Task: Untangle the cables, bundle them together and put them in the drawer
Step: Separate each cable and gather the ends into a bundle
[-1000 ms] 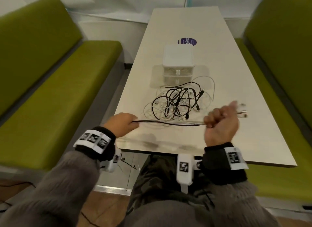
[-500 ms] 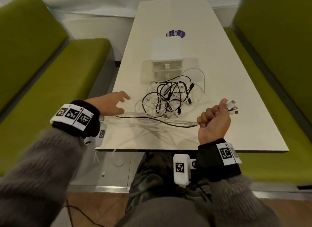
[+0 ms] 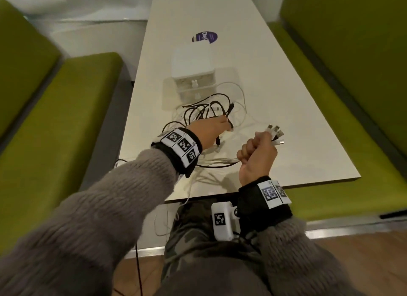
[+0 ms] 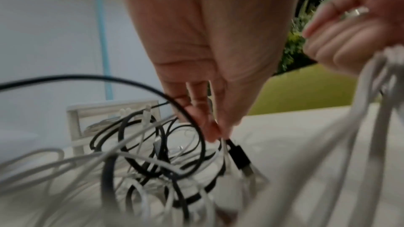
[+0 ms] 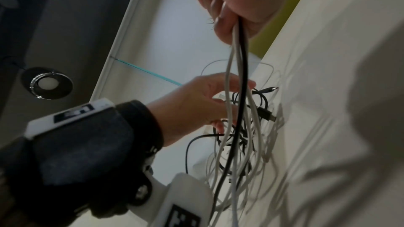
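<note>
Cables (image 3: 209, 112) lie in a black-and-white tangle on the bench (image 3: 286, 97), just in front of the small drawer unit (image 3: 192, 75), whose drawers look closed. In the head view the right hand (image 3: 257, 157) is raised in a fist round several gathered ends, plugs sticking out past the knuckles, while the left hand (image 3: 209, 130) reaches into the heap; some strands trail over the near edge of the bench toward the floor. The risk seen here is that a pull from either hand drags the whole knot, and perhaps the light drawer unit, instead of freeing one lead, or that the hanging strands slide off the edge. From the left wrist, the left hand's fingers (image 4: 210, 127) are drawn together at their tips just above a black plug (image 4: 240, 158); whether they pinch it or a white strand beside it is too blurred to tell. A black loop crosses in front of those fingers, so lifting now could tighten that loop round the rest. From the right wrist, the right hand's fingers (image 5: 220, 16) are clamped on white leads and one black lead that hang straight down into the heap. If that fist slackens, the sorted ends would likely drop back into the tangle; if it pulls up hard, the plugs below may snag.
</note>
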The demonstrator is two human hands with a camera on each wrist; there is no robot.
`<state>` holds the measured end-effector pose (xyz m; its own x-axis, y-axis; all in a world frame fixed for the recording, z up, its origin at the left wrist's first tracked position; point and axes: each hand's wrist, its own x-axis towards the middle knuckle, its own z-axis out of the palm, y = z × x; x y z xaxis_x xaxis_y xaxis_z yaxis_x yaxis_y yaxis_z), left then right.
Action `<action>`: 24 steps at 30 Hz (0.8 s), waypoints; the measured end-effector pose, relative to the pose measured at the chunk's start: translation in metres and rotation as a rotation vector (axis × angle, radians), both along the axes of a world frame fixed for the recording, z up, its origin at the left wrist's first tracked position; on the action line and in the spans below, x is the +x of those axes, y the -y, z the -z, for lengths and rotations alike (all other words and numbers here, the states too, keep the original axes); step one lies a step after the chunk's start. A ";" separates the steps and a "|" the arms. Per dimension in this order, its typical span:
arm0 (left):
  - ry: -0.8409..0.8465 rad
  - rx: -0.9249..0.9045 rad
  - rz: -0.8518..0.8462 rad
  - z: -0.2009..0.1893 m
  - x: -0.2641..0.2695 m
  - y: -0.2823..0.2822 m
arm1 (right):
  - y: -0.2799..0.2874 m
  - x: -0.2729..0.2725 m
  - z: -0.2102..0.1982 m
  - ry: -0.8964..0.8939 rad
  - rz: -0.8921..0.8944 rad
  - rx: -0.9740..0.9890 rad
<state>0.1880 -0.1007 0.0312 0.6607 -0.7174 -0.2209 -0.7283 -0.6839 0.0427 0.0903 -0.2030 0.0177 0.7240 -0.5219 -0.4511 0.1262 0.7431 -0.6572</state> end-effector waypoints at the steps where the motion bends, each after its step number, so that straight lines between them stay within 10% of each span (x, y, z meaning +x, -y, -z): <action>1: 0.061 0.025 0.007 0.003 0.001 0.002 | 0.001 0.001 0.001 -0.001 -0.003 0.000; 10: 0.206 -0.073 -0.027 0.006 0.012 0.003 | 0.008 0.003 0.005 0.057 -0.040 0.034; 24: -0.294 -1.213 -0.380 -0.044 -0.033 0.011 | -0.004 0.014 -0.015 0.211 -0.096 -0.213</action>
